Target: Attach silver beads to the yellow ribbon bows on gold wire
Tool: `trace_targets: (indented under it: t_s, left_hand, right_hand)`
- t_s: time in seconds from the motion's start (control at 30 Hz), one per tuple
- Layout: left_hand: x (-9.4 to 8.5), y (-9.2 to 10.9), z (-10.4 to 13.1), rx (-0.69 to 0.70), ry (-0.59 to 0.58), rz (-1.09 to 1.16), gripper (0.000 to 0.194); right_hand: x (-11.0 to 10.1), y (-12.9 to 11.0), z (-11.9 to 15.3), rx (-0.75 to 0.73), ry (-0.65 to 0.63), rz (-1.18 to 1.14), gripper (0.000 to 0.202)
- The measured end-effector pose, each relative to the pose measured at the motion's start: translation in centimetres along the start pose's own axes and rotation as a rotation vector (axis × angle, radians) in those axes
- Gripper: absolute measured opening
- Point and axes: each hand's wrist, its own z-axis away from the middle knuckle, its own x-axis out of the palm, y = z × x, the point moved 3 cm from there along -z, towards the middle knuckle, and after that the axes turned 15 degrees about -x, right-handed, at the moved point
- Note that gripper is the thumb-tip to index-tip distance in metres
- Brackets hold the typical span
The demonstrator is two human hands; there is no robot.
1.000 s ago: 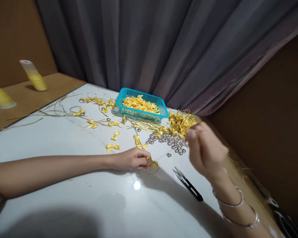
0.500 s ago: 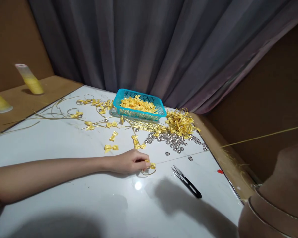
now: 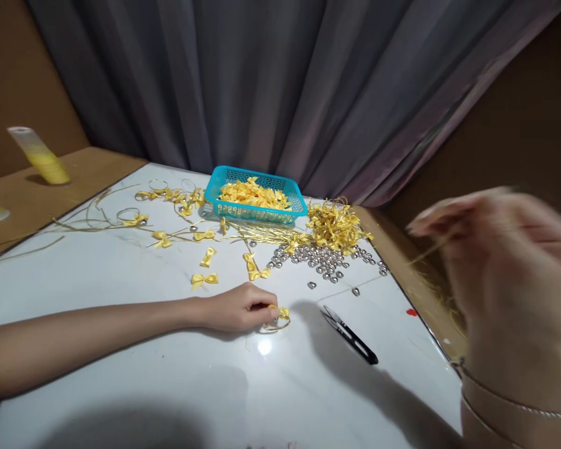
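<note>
On the white table, my left hand (image 3: 243,307) is closed, pinching a yellow ribbon bow (image 3: 284,313) that has a loop of gold cord around it. A thin yellow thread (image 3: 424,254) stretches from near this bow up to the right. My right hand (image 3: 514,262) is raised at the right, blurred by motion, with its fingers bent around the thread's other end. Black-handled thread snips (image 3: 355,342) lie on the table between my hands, their blades pointing at the bow.
Behind is a turquoise basket (image 3: 257,215) full of yellow bows. Beside it lie a heap of corded bows (image 3: 334,226), scattered silver beads (image 3: 325,259) and gold cords (image 3: 266,234). Loose bows (image 3: 204,280) lie nearer. A yellow thread spool (image 3: 44,162) stands at far left. A grey curtain (image 3: 243,81) hangs behind.
My right hand has swung into view from the right edge with the thread, which was stretched taut and long before. My left hand still pinches the bow. The view has shifted slightly.
</note>
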Motion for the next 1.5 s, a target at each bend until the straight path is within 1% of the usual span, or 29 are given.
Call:
trace_targets:
  t_s: [0.07, 0.13, 0.17, 0.2, 0.23, 0.3, 0.37, 0.43, 0.47, 0.63, 0.7, 0.8, 0.9, 1.0, 1.1, 1.23, 1.37, 1.5]
  left_hand:
    - [0.0, 0.1, 0.0, 0.026, -0.004, -0.014, 0.027]
    - [0.0, 0.2, 0.0, 0.031, -0.010, -0.016, 0.027]
    - [0.0, 0.3, 0.0, 0.030, -0.011, -0.011, 0.027]
    - [0.0, 0.3, 0.0, 0.029, -0.012, -0.004, 0.028]
    - [0.0, 0.3, 0.0, 0.029, -0.015, 0.004, 0.028]
    - [0.0, 0.4, 0.0, 0.024, -0.024, 0.015, 0.029]
    - [0.0, 0.3, 0.0, 0.008, -0.035, 0.015, 0.030]
    - [0.0, 0.3, 0.0, -0.007, -0.039, 0.010, 0.031]
    - [0.0, 0.3, 0.0, -0.010, -0.040, 0.009, 0.031]
    - [-0.1, 0.4, 0.1, 0.025, -0.049, 0.020, 0.030]
    - [-0.1, 0.4, 0.1, 0.031, -0.051, 0.024, 0.030]
    - [-0.2, 0.5, 0.2, -0.009, -0.069, 0.037, 0.031]
    - [-0.2, 0.7, 0.1, -0.026, -0.108, 0.082, 0.030]
    - [-0.2, 0.7, 0.0, -0.038, -0.140, 0.137, 0.029]
    - [-0.3, 0.6, -0.1, -0.061, -0.162, 0.176, 0.028]
    - [-0.4, 0.5, -0.1, -0.057, -0.157, 0.151, 0.027]
    - [-0.3, 0.5, 0.0, -0.034, -0.126, 0.096, 0.026]
    - [-0.2, 0.6, 0.1, -0.050, -0.112, 0.073, 0.028]
  right_hand:
    - [2.8, 0.8, 2.3, 0.336, -0.186, -0.270, 0.016]
    - [5.0, 1.6, 5.2, 0.654, -0.365, -0.476, 0.019]
    - [5.8, 2.0, 6.5, 0.764, -0.440, -0.531, 0.019]
    - [6.4, 2.4, 7.7, 0.821, -0.488, -0.548, 0.018]
    - [6.8, 2.8, 8.7, 0.832, -0.514, -0.521, 0.017]
    - [7.4, 3.2, 10.2, 0.737, -0.555, -0.423, 0.019]
    - [8.0, 3.0, 11.3, 0.637, -0.661, -0.339, 0.015]
    - [8.4, 2.6, 11.9, 0.591, -0.768, -0.278, 0.020]
    - [8.5, 2.3, 11.9, 0.578, -0.800, -0.254, 0.021]
    - [8.7, 1.4, 11.9, 0.556, -0.855, -0.192, 0.022]
    - [8.9, 1.4, 12.2, 0.583, -0.868, -0.206, 0.022]
    - [9.2, 1.5, 12.7, 0.657, -0.846, -0.301, 0.019]
    - [9.3, 1.6, 12.7, 0.706, -0.772, -0.401, 0.021]
    - [9.3, 1.8, 12.8, 0.769, -0.735, -0.453, 0.025]
    - [9.2, 2.0, 13.0, 0.814, -0.721, -0.494, 0.022]
    - [9.2, 2.2, 13.1, 0.838, -0.696, -0.528, 0.019]
    - [9.1, 2.3, 13.1, 0.854, -0.671, -0.556, 0.023]
    - [9.1, 2.4, 13.1, 0.863, -0.661, -0.585, 0.025]
